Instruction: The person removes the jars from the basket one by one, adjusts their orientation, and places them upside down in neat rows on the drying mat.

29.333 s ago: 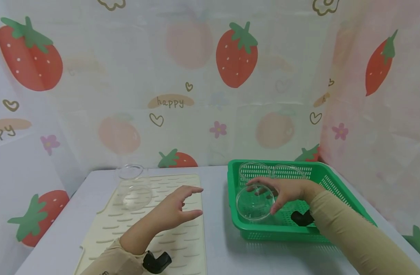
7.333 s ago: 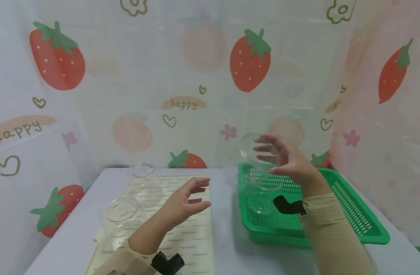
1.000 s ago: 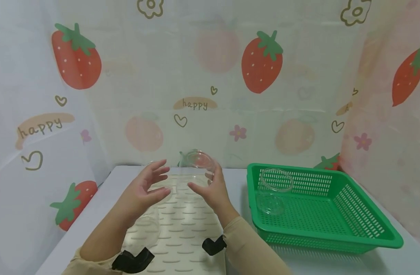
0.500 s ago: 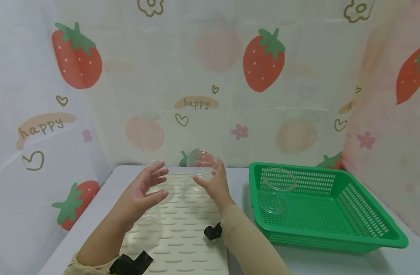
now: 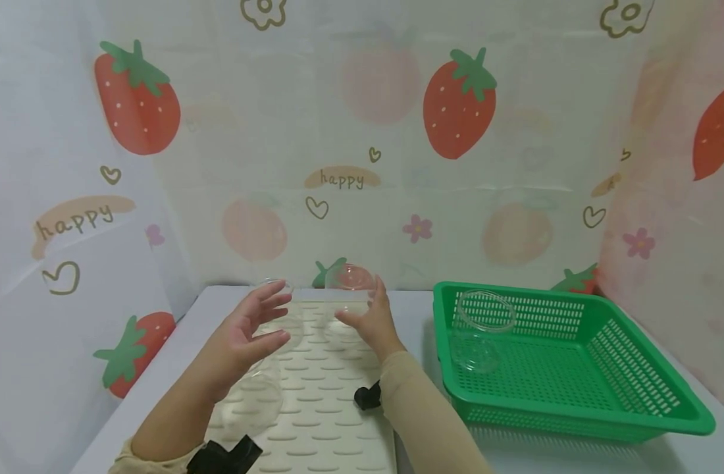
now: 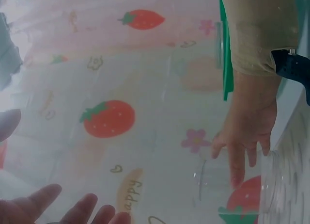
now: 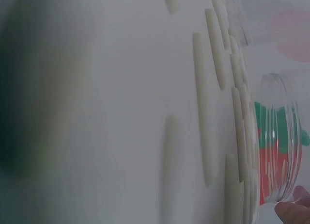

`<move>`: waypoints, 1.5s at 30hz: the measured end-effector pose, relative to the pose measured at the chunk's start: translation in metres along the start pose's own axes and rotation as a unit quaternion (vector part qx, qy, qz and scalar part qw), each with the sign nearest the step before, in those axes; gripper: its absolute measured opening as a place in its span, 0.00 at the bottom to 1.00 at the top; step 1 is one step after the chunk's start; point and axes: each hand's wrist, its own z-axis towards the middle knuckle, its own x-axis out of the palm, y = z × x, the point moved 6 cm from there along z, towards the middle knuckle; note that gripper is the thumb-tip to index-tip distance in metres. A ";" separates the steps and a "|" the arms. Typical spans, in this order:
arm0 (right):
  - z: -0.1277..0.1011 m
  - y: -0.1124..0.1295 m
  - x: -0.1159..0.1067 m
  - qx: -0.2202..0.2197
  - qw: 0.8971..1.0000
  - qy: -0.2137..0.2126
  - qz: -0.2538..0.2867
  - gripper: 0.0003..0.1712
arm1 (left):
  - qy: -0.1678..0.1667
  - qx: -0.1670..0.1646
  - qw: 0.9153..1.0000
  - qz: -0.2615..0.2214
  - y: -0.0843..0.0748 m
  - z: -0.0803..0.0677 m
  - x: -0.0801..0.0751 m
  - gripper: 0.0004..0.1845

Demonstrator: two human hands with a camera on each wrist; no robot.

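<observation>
My right hand (image 5: 374,322) holds a clear jar (image 5: 349,286) at the back of the cream ridged mat, thumb on its near side and fingers on its far side. In the right wrist view, the ridged rim of the jar (image 7: 280,136) is at the mat, so it seems mouth down. My left hand (image 5: 243,336) hovers over the mat's left side with fingers spread, holding nothing. Behind it stands a second clear jar (image 5: 291,329), partly hidden. A third clear jar (image 5: 255,401) is on the mat nearer me, partly covered by the left forearm.
The cream mat (image 5: 332,418) lies on a white table. To its right sits a green perforated basket (image 5: 581,421) with one clear jar (image 5: 485,313) in its left part. A strawberry-printed curtain (image 5: 362,99) hangs behind and at both sides.
Over the last second, my right hand shifts the jar slightly right and back, then down to the mat. Since the oldest frame, several jars have left the basket, and more stand on the mat.
</observation>
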 end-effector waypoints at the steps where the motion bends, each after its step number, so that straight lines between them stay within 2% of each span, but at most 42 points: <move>1: 0.000 0.000 0.001 0.000 1.000 0.001 -0.001 0.68 | 0.000 0.000 1.000 0.001 0.001 0.000 0.000 0.33; 6: 0.001 -0.005 0.003 0.005 1.000 0.005 -0.002 0.68 | 0.003 0.001 1.000 0.000 0.002 -0.001 0.001 0.33; 15: -0.003 -0.012 0.003 0.017 1.000 0.012 0.012 0.55 | 0.002 -0.004 1.000 0.001 0.005 -0.003 0.002 0.33; 22: -0.004 -0.013 0.002 0.025 1.000 0.018 0.004 0.57 | 0.004 -0.004 1.000 0.004 0.007 -0.004 0.002 0.33; 30: -0.003 -0.008 -0.004 0.018 0.999 0.009 -0.050 0.60 | 0.006 0.001 1.000 0.005 0.008 -0.004 0.002 0.33; 34: -0.004 -0.004 -0.010 0.012 1.000 0.000 -0.027 0.61 | 0.003 0.002 1.000 0.008 0.008 -0.004 0.002 0.33; 38: -0.007 0.000 -0.017 0.002 1.000 -0.017 0.001 0.58 | 0.003 0.003 1.000 0.009 0.006 -0.005 0.002 0.33; 45: -0.014 0.010 -0.030 -0.006 0.997 -0.057 0.051 0.58 | 0.008 0.003 1.000 0.005 0.005 -0.005 0.005 0.33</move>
